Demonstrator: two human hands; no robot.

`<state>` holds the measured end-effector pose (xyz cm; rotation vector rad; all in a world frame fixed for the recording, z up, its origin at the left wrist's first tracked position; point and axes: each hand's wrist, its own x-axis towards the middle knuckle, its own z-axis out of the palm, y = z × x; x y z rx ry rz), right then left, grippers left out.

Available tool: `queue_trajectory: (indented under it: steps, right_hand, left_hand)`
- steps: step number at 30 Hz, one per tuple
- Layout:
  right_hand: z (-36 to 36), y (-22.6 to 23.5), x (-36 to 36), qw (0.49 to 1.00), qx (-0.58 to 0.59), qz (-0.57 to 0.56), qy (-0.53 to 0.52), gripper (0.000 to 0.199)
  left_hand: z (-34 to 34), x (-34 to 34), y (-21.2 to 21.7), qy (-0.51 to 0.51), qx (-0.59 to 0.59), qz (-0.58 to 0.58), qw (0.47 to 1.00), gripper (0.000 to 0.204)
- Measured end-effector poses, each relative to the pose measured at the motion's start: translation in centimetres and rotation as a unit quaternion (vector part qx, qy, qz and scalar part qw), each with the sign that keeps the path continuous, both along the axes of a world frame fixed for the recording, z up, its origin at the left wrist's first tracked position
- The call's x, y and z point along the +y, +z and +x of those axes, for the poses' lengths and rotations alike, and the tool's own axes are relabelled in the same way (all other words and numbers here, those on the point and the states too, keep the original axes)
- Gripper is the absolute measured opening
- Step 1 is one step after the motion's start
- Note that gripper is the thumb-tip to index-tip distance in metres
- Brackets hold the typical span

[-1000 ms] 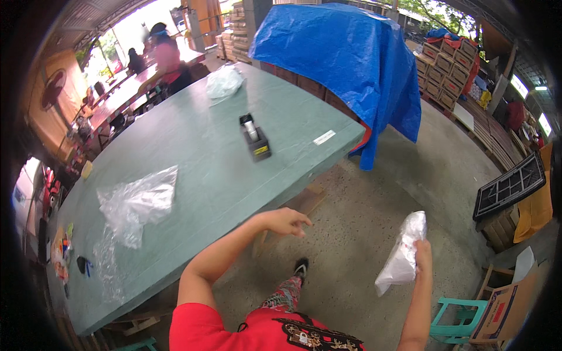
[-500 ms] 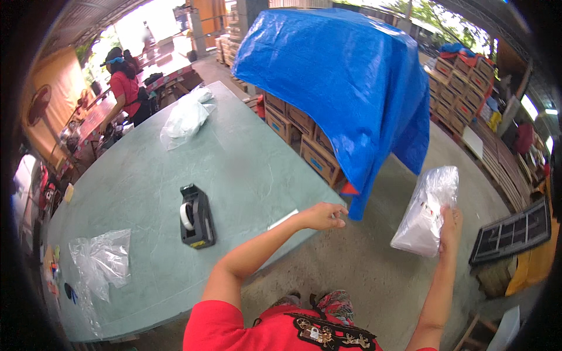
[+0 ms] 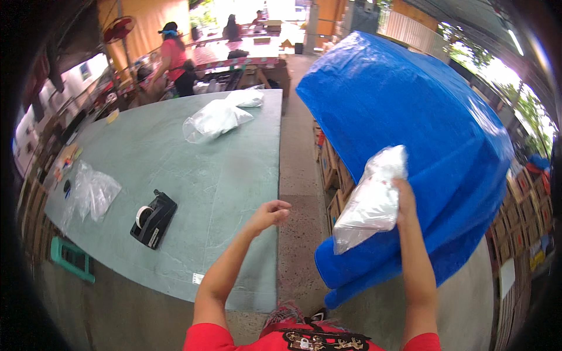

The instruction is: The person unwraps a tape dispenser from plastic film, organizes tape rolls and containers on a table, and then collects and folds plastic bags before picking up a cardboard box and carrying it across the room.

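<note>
My right hand (image 3: 405, 199) grips the side of a filled clear plastic bag (image 3: 372, 202) with white contents. It carries the bag tilted in the air, in front of the blue tarp. What exactly is inside cannot be made out. Over the table's right edge hovers my left hand (image 3: 271, 214), its fingers loosely bent and apart with nothing seen in them. On the green table (image 3: 216, 181) stand a black tape dispenser (image 3: 153, 219) with a white roll and a crumpled clear plastic bag (image 3: 93, 192). More filled white plastic bags (image 3: 218, 119) lie at the table's far end.
A blue tarp (image 3: 421, 128) drapes over stacked cardboard boxes (image 3: 339, 175) on the right. A concrete aisle (image 3: 298, 175) runs between it and the table. A green stool (image 3: 71, 258) stands at the left. Beyond the table a person in red (image 3: 173, 58) works near benches.
My view has swung right and up toward the aisle. The right hand has brought the filled bag from over the floor to before the tarp. My left hand stays empty near the table edge.
</note>
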<state>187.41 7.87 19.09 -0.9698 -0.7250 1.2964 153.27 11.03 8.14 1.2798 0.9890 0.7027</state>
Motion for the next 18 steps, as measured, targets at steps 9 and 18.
queue_trajectory:
  steps: [9, 18]
  right_hand:
    - [3.8, -10.7, 16.1, 0.997, 0.03, -0.065, -0.018, 0.024]
    - [8.6, -10.1, 18.5, 0.959, -0.244, -0.136, -0.044, 0.041]
  left_hand:
    - [-5.1, 10.0, -1.1, 0.241, 0.125, -0.028, 0.962, 0.027]
    - [-2.8, 44.4, -6.5, 0.29, 0.542, 0.413, 0.672, 0.047]
